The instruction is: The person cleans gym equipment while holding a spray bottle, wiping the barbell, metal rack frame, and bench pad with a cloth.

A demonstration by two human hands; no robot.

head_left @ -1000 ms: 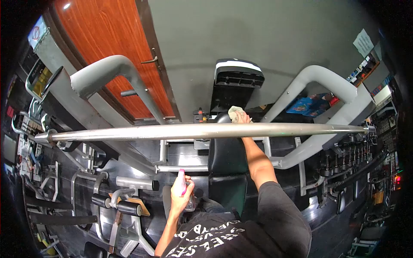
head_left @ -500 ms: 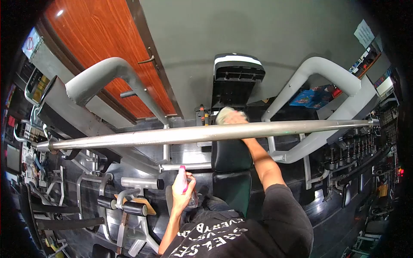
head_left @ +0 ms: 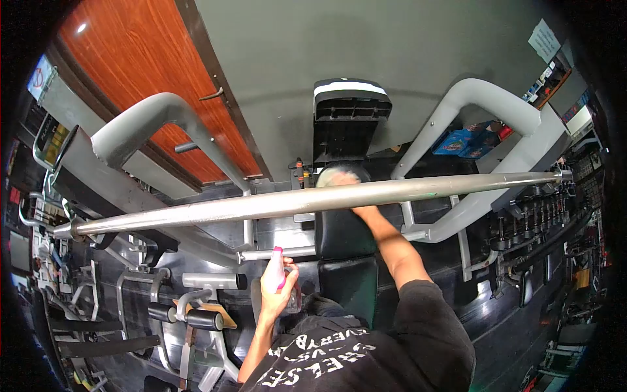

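My left hand [head_left: 277, 287] is wrapped round a clear spray bottle with a pink nozzle [head_left: 279, 268], held upright left of the bench. Beyond the silver bar [head_left: 274, 204], my right hand [head_left: 349, 179] presses a pale cloth [head_left: 332, 176] on the top end of the black padded bench [head_left: 345, 234]. The bar hides part of that hand, and motion blurs the hand and cloth.
A grey metal frame [head_left: 483, 98] rises on both sides of the bench. Behind it stand a black upright pad [head_left: 353, 98], a wooden door [head_left: 130, 72] and a grey wall. Dumbbells [head_left: 529, 225] are racked at the right, and a roller-pad machine [head_left: 206, 318] stands lower left.
My right hand and the cloth have shifted left across the top of the bench. My left hand still holds the bottle in nearly the same place. The view has turned slightly.
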